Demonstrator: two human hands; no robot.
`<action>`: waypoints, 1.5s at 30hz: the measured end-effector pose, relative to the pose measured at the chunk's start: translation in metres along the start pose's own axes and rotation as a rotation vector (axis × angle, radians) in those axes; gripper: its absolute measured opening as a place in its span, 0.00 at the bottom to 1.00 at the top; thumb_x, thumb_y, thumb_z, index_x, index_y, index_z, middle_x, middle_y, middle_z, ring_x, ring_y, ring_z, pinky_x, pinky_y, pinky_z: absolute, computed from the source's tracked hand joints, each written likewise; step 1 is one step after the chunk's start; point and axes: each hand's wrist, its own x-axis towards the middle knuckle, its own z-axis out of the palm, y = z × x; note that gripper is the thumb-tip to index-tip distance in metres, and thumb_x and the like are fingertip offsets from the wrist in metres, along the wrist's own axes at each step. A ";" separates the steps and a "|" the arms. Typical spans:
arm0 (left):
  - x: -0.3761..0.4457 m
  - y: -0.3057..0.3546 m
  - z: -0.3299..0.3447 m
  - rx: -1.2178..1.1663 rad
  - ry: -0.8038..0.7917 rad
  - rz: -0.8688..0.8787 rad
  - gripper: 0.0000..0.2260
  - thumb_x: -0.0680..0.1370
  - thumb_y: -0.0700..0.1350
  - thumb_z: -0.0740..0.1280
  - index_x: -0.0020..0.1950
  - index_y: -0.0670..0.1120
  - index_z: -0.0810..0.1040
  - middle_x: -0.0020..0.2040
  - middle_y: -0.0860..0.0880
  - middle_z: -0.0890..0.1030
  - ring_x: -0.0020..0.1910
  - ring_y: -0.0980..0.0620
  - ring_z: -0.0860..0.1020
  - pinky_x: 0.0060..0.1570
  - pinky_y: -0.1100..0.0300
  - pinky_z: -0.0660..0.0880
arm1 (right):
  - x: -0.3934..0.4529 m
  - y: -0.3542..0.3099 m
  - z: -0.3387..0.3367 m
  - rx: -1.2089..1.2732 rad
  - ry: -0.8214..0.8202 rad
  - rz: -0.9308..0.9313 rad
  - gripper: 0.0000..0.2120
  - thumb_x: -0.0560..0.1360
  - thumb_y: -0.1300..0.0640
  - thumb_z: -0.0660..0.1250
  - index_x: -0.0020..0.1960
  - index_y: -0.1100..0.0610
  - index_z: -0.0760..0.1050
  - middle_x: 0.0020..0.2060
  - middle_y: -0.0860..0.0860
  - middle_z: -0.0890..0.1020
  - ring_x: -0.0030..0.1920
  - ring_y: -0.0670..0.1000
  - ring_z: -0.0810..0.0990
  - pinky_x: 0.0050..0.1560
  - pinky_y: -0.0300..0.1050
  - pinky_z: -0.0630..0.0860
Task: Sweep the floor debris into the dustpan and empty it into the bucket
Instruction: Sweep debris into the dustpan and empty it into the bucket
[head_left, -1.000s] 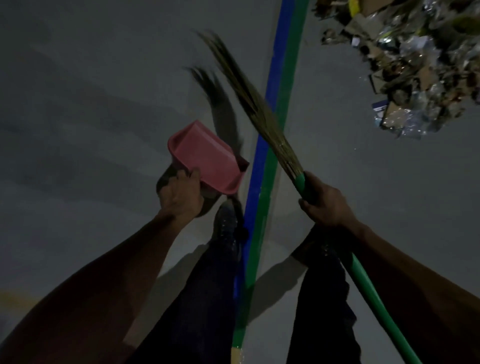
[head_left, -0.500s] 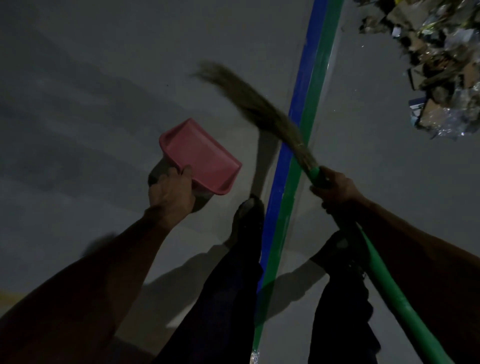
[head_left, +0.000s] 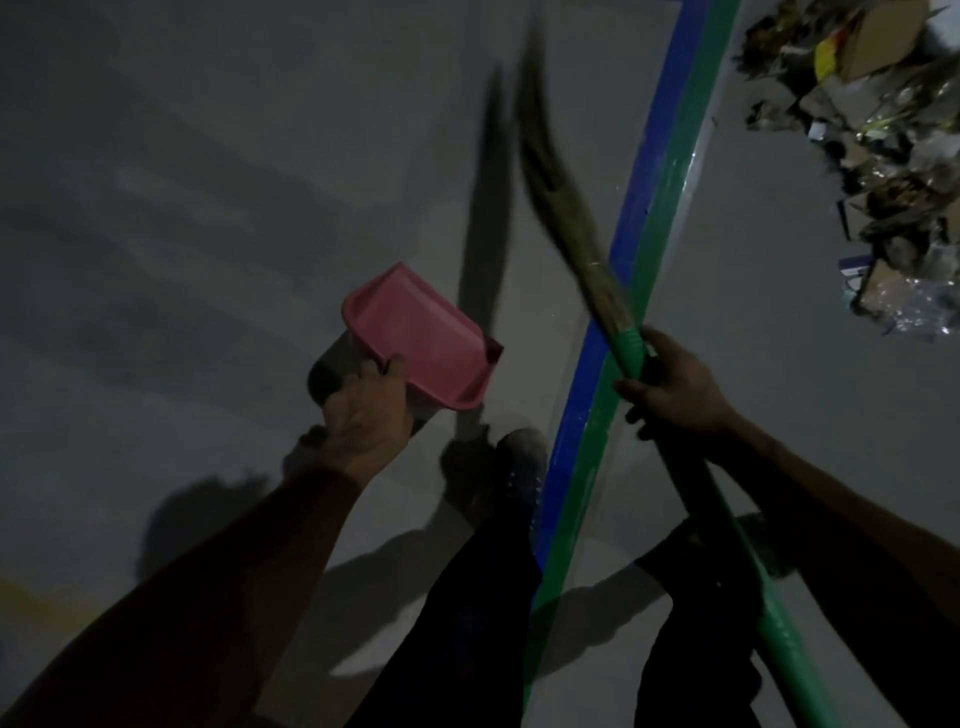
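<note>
The left hand (head_left: 366, 415) grips the near edge of the pink dustpan (head_left: 423, 338), with the fingers curled over its rim, and holds it above the floor (head_left: 208, 208) with the open mouth pointing away and to the right. The dustpan looks empty inside. The right hand (head_left: 675, 387) is closed around the green handle (head_left: 769, 613) of the broom (head_left: 571, 218), just below the place where the bristles begin; the handle runs down to the lower right corner. The bristles point up and away, they are blurred, and their dark shadow lies on the floor just to the left of them. Between the 2 hands, 2 tape lines, blue (head_left: 631, 223) and green (head_left: 670, 197), run side by side across the grey floor. Beyond these lines, at the upper right, lies the debris pile (head_left: 878, 156) of cardboard pieces and shiny plastic, well apart from the dustpan. The person's dark trouser legs and 1 shoe (head_left: 522, 462) show at the bottom.
</note>
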 end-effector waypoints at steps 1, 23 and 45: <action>0.000 -0.004 0.000 0.005 -0.006 -0.011 0.26 0.76 0.46 0.65 0.72 0.47 0.61 0.60 0.39 0.71 0.55 0.38 0.74 0.42 0.52 0.68 | 0.005 -0.011 0.016 -0.062 -0.047 -0.043 0.35 0.75 0.60 0.70 0.77 0.50 0.58 0.54 0.58 0.79 0.31 0.54 0.83 0.24 0.47 0.79; 0.022 -0.007 -0.007 -0.070 0.086 -0.049 0.24 0.74 0.44 0.67 0.68 0.48 0.63 0.59 0.39 0.71 0.56 0.37 0.73 0.44 0.49 0.70 | 0.049 -0.022 -0.029 0.403 0.292 0.288 0.13 0.78 0.59 0.68 0.58 0.67 0.75 0.37 0.60 0.76 0.27 0.56 0.76 0.22 0.43 0.75; 0.059 0.105 -0.055 -0.066 0.296 0.182 0.24 0.79 0.43 0.63 0.73 0.53 0.62 0.58 0.40 0.72 0.53 0.39 0.74 0.39 0.52 0.64 | 0.034 0.033 -0.179 -0.197 0.349 0.338 0.11 0.77 0.56 0.70 0.56 0.57 0.73 0.43 0.57 0.79 0.32 0.55 0.82 0.22 0.42 0.76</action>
